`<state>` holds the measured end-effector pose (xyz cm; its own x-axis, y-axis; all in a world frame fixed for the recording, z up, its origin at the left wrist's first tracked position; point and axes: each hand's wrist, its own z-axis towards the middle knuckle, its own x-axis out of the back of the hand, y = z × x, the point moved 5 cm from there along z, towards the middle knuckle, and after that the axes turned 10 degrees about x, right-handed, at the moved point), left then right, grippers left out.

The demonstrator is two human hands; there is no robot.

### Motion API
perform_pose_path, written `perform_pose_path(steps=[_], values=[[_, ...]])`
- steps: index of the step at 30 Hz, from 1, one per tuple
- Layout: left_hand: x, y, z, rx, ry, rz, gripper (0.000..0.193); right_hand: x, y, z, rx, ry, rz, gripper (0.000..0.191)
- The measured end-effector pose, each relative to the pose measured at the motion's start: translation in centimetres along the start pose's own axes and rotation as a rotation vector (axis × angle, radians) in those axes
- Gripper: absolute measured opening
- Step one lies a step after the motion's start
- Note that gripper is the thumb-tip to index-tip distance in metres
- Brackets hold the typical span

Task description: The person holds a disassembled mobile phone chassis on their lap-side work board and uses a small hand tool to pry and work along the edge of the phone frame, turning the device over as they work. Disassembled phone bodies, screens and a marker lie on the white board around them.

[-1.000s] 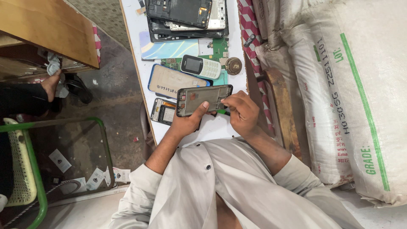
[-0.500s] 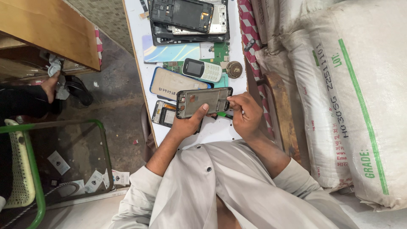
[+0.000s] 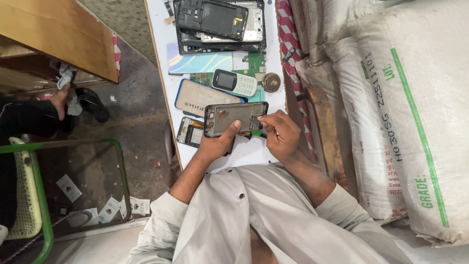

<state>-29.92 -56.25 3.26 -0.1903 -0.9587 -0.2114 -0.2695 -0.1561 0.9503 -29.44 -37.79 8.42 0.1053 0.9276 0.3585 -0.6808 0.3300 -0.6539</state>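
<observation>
A stripped phone frame was held above the white tabletop, its long axis running left to right. It was clamped from below by the left hand, while its right end was pinched by the right hand, closed around a green tool.

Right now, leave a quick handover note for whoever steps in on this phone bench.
Left hand holds the phone frame up over the table, thumb on its face.
Right hand pinches the frame's right end, a green tool just under it.
Keypad phone, gold disc and stacked frames lie beyond.
Frame is stripped and open; nothing refitted.
</observation>
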Motion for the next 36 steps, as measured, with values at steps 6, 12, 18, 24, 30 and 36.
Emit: perform_pose_path(steps=[6,12,18,24,30,36], values=[[0.0,-0.1,0.2,0.014,0.001,-0.01,0.03,0.3,0.4,-0.3,-0.059,0.061,0.001,0.009],[0.0,0.4,0.0,0.016,0.038,0.04,0.029,0.1,0.3,0.0,-0.053,0.046,-0.044,0.008],[0.1,0.0,0.2,0.045,-0.003,-0.013,0.029,0.1,0.2,-0.1,-0.084,0.025,-0.039,0.008],[0.6,-1.0,1.5,0.068,0.047,-0.011,0.029,-0.2,0.2,0.6,-0.119,0.019,-0.091,0.008],[1.4,-0.5,1.8,0.037,0.009,-0.082,0.027,-1.5,0.5,1.1,-0.155,0.053,-0.071,0.014],[1.1,0.2,1.4,0.032,-0.049,-0.145,0.029,-1.5,0.3,0.6,-0.135,0.034,-0.105,0.021]])
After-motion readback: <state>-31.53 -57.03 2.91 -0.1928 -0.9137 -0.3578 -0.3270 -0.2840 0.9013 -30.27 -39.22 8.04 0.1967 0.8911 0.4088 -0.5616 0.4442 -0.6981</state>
